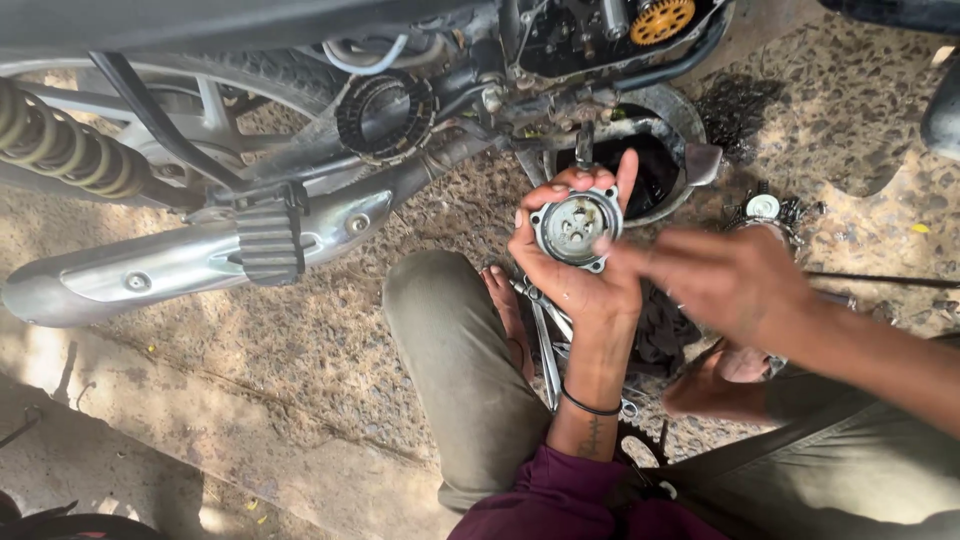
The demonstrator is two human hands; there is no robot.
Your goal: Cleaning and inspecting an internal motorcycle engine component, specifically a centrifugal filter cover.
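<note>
My left hand point(585, 275) is raised palm up and cups a round grey metal engine part point(575, 227) with bolt lugs around its rim. My right hand point(715, 275) is blurred and reaches in from the right, its fingertips touching the part's right edge. Whether it grips anything I cannot tell. Both hands are in front of the open side of a motorcycle engine point(590, 40), where a gold-coloured gear point(662, 18) shows.
A chrome exhaust pipe point(180, 260) and footrest point(268, 240) lie to the left, with a rear spring point(60, 145). A dark oil pan point(650, 165) sits under the engine. Spanners point(548, 340) and small parts point(765, 208) lie on the gravel. My knees are bent below.
</note>
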